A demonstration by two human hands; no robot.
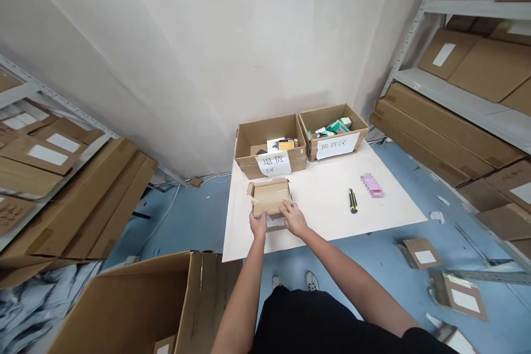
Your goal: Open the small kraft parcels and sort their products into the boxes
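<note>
A small cardboard box (269,198) rests near the front left of the white table (319,199), its flaps partly raised and strips of clear tape on it. My left hand (258,225) grips its near left corner, the thumb up along the side. With bent fingers, my right hand (294,219) holds the flap and edge at the near right. The inside of the box is hidden from here. To the right lies a black and yellow utility knife (352,201), apart from both hands. Beyond it is a blurred pink item (372,186).
Two labelled open boxes stand at the table's back: the left box (244,166) holds small packages, the right box (360,135) green-and-white cartons. A large open carton (124,298) stands at lower left. Shelves (477,8) flank both sides. Several small parcels (464,296) lie on the floor at right.
</note>
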